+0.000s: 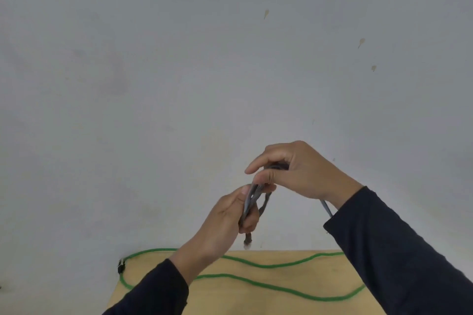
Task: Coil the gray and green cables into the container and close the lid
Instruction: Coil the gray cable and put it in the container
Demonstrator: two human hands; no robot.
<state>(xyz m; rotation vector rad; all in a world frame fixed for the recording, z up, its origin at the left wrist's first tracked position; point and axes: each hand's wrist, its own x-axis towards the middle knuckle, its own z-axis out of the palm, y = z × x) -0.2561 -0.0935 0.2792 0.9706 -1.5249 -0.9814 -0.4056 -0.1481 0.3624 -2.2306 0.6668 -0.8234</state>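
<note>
Hands raised together above the far edge of the wooden table (256, 307), in front of a pale wall (153, 84). Left hand (225, 222) clenched around the lower part of the gray cable (252, 198), bunched into several loops, thumb pressed along the strands. Right hand (297, 171) just above and to the right, fingers curled over the top of the same bundle, pinching it between thumb and forefinger. One gray end (247, 242) dangling below the left fist; another gray strand trailing down under the right wrist toward the dark sleeve (399, 250). Green cable (271, 286) loose on the table below, snaking in wide bends from left to right, well apart from the hands, with a small black connector (121, 266) at the table's left corner. Container and lid out of view.
</note>
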